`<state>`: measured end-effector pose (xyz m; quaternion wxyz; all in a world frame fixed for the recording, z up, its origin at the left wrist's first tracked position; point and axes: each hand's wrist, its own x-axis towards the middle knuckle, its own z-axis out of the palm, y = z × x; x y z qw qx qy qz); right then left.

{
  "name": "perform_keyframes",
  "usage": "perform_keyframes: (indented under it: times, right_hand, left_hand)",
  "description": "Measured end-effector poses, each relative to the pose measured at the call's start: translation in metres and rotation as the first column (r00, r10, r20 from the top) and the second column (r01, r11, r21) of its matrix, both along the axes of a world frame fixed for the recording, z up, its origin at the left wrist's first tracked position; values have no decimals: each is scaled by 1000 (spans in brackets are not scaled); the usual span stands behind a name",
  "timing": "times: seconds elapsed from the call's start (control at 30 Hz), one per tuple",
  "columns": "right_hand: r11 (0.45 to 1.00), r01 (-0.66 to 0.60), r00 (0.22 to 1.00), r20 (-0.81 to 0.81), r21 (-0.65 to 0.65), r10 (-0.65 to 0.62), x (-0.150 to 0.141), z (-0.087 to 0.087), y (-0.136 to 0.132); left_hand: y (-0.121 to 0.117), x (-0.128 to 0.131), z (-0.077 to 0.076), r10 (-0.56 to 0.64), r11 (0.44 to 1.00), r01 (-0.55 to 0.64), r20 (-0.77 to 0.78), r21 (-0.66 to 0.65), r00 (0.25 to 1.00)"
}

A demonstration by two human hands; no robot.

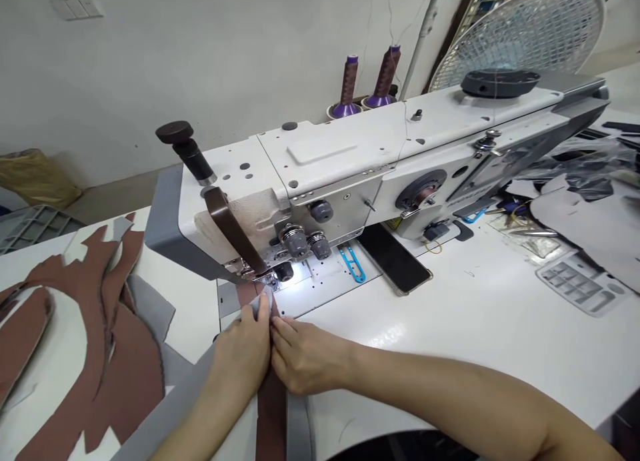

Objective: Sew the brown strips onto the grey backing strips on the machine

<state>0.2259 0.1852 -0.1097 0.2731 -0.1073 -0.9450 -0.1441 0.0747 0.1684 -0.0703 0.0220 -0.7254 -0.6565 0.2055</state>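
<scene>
A white industrial sewing machine [380, 161] stands across the table. A brown strip [273, 414] with grey backing runs from the near edge up to the lit presser foot [267, 279]. My left hand [243, 354] lies on the strip's left side, fingers pressed together and reaching toward the needle. My right hand [305, 357] rests on the strip's right side, fingers curled down against the material. The two hands touch each other just before the foot. A brown tape [233, 231] feeds down from the machine head to the foot.
Cut brown and grey pieces [100, 341] lie at the left of the table. Blue thread snips [355, 264] and a dark phone [397, 261] sit under the machine arm. Two purple thread cones [367, 81] and a fan [525, 31] stand behind. Grey material and a control panel [580, 284] are at the right.
</scene>
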Motion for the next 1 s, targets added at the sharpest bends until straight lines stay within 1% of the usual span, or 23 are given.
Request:
perform_keyframes:
  times: [0.1,0.2,0.33,0.5,0.67,0.83,1.0]
  right_hand:
    - [1000,8,1000,2,-21,-8,3,0,7]
    - [999,15,1000,18,-35,-15,5,0,12]
    - [999,19,999,32,-49,-17,6,-1,15]
    - [999,18,999,32,-35,-17,7,-2,14]
    - [998,11,999,40,-67,-8,7,0,14]
    - [998,6,1000,24,-63,-4,7,2,15]
    - [997,36,996,79,-63,-31,7,1,18]
  left_hand:
    - [9,4,8,1,999,-1,24,-32,1000]
    - [17,8,13,-4,1000,5,47,-26,999]
    - [22,7,10,-24,1000,24,51,-6,998]
    - [21,4,5,-38,999,38,54,-14,998]
    - [19,7,7,-31,999,32,45,-16,999]
    - [20,9,8,-15,999,17,40,-49,999]
    - [23,8,8,-24,997,29,74,-65,997]
